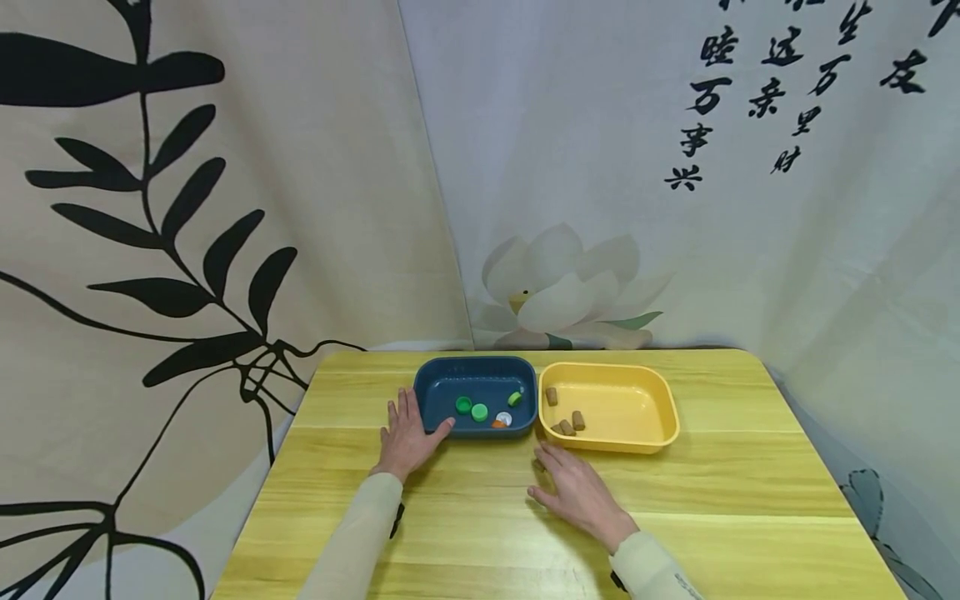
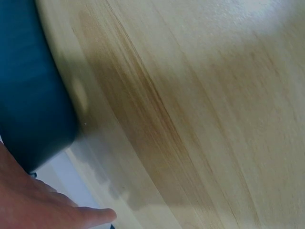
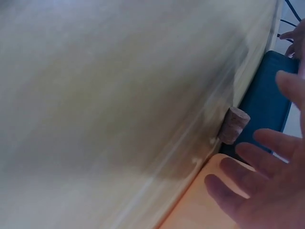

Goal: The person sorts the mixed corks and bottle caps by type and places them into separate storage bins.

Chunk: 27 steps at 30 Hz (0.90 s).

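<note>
With fingers spread, my left hand rests against the left front corner of the blue tray. Inside that tray lie green bottle caps, a white cap and a small orange piece. My right hand is just in front of the yellow tray, its fingers apart and only loosely bent. Near those fingertips a brown cork sits on the table, close to where the two trays meet; the hand partly covers it in the head view. Several similar corks lie in the yellow tray.
Both trays stand side by side towards the back of the wooden table. Behind the table hangs a pale curtain printed with dark leaves, a flower and writing. The table's left edge falls away beyond my left arm.
</note>
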{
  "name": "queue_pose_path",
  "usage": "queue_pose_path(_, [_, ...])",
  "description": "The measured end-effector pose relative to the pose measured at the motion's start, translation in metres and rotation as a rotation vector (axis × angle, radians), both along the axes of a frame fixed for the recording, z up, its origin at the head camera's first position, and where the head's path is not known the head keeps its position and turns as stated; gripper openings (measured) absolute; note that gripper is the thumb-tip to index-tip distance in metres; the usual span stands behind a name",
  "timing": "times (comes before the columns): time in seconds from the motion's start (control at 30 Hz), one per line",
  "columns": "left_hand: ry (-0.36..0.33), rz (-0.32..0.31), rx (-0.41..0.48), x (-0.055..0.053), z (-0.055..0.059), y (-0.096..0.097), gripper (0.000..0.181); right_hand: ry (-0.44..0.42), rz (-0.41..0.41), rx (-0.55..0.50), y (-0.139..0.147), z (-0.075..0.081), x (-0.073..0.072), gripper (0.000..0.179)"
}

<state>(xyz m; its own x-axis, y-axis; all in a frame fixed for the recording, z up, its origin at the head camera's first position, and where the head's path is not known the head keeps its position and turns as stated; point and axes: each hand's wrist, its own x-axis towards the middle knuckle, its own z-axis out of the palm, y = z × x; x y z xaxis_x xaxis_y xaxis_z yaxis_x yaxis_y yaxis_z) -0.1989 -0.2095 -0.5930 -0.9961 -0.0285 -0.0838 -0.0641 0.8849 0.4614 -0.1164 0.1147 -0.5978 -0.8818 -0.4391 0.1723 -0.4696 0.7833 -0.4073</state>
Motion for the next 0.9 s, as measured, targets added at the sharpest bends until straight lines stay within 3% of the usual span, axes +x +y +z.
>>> queue_pose_path(0.2, [0.001,-0.001,-0.001,0.0003,-0.0003,0.0002,0.118,-0.007,-0.021,0.052,0.0007,-0.0065,-0.0012,0.063])
queue_pose_path(0.57, [-0.016,-0.001,-0.001,0.0,0.0034,0.0003,0.118,0.072,-0.031,0.08,0.0012,-0.0066,-0.0003,0.055])
queue_pose_path(0.9, [-0.014,-0.001,-0.007,-0.0008,0.0008,-0.0001,0.118,0.035,-0.242,0.152,-0.0079,-0.0002,0.0049,0.07])
